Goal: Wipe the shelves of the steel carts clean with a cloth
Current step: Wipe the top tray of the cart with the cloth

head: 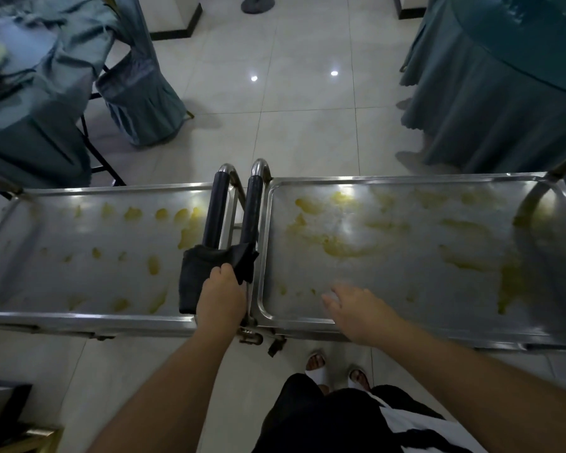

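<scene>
Two steel carts stand side by side, their black-padded handles meeting in the middle. The left cart's top shelf carries yellow blobs in rows. The right cart's top shelf is smeared with yellow streaks. A black cloth hangs over the near end of the handles. My left hand grips the cloth at its right side. My right hand hovers over the near left corner of the right shelf, fingers spread, holding nothing; it is slightly blurred.
A chair in a grey-blue cover and a draped table stand beyond the left cart. A round table with a teal skirt stands beyond the right cart. Tiled floor runs between them. My feet are at the carts' near edge.
</scene>
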`<state>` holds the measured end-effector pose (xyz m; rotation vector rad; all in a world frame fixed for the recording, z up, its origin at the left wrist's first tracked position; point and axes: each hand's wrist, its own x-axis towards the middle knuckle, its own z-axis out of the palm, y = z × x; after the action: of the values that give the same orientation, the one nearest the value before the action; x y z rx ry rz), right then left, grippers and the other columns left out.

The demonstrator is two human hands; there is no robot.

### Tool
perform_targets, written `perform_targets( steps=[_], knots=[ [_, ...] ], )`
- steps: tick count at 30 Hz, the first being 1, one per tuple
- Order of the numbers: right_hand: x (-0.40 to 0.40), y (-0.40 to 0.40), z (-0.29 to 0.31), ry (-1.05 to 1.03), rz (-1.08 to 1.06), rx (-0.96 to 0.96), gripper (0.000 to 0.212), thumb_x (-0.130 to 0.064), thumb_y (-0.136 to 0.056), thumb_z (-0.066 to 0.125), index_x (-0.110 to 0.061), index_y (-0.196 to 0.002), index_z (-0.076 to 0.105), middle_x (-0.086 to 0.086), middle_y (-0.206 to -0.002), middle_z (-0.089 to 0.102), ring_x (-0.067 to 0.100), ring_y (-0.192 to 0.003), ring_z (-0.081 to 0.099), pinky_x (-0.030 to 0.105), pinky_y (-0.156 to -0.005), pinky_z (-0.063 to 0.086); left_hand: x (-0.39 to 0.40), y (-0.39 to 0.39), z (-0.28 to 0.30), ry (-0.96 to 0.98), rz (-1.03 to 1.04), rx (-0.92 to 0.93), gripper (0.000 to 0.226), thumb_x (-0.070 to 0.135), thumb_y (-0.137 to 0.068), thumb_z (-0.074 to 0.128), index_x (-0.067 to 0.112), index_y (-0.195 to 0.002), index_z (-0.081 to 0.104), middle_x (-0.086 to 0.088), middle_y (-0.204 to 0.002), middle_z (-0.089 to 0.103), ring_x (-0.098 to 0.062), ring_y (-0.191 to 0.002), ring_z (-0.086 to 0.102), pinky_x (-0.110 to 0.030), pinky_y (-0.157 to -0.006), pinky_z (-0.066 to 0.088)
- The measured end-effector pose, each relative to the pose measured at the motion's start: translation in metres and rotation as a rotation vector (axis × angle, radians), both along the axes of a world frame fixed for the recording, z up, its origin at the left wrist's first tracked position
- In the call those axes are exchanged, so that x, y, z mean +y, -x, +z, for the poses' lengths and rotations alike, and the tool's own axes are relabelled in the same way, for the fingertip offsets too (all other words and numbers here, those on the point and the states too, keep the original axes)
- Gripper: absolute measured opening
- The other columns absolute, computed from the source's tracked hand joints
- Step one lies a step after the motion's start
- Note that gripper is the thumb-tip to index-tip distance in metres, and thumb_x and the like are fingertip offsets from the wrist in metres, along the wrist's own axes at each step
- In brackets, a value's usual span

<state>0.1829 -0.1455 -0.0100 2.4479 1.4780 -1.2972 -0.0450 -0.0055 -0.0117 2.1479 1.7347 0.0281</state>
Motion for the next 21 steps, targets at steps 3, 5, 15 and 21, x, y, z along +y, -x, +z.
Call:
perform_targets(
  steps=[3, 5, 15, 21],
  knots=[
    [0.008, 0.001, 0.013, -0.075, -0.055, 0.224, 0.062, -0.058, -0.108, 0.032, -0.018, -0.154, 0.043, 0.007, -0.154, 0.049, 0.029, -0.140, 0.046, 0.038, -0.111, 0.039, -0.001, -0.001, 0.021, -0.049, 0.060, -0.099, 0.004, 0.010, -0.099, 0.057, 0.010, -0.101, 0.054, -0.007, -0.102, 0.056, -0.022, -0.086, 0.057, -0.038, -0.075, 0.050],
    [0.015, 0.005, 0.022, -0.153, -0.129, 0.376, 0.063, -0.059, -0.106, 0.037, -0.020, -0.156, 0.041, 0.004, -0.155, 0.049, 0.024, -0.138, 0.048, 0.033, -0.104, 0.038, -0.006, -0.007, 0.037, -0.098, 0.072, -0.147, 0.004, 0.012, -0.098, 0.057, 0.012, -0.102, 0.055, -0.001, -0.100, 0.054, -0.017, -0.080, 0.056, -0.030, -0.068, 0.045],
    [0.021, 0.009, 0.038, -0.181, -0.746, 1.234, 0.087, -0.078, -0.065, 0.078, -0.023, -0.131, 0.064, 0.002, -0.124, 0.074, 0.024, -0.113, 0.071, 0.041, -0.100, 0.051, -0.071, -0.085, 0.086, 0.008, -0.114, -0.357, 0.016, 0.020, -0.098, 0.064, 0.025, -0.113, 0.065, 0.011, -0.096, 0.063, -0.003, -0.079, 0.064, -0.026, -0.068, 0.057],
    [0.006, -0.017, 0.008, -0.180, -1.054, 1.382, 0.046, -0.044, -0.100, 0.060, -0.005, -0.119, 0.076, 0.017, -0.120, 0.074, 0.033, -0.111, 0.072, 0.047, -0.095, 0.055, -0.071, -0.108, 0.062, 0.383, -0.456, -0.351, 0.038, 0.034, -0.097, 0.067, 0.031, -0.134, 0.060, 0.013, -0.118, 0.064, 0.003, -0.094, 0.064, -0.018, -0.077, 0.058]
  ],
)
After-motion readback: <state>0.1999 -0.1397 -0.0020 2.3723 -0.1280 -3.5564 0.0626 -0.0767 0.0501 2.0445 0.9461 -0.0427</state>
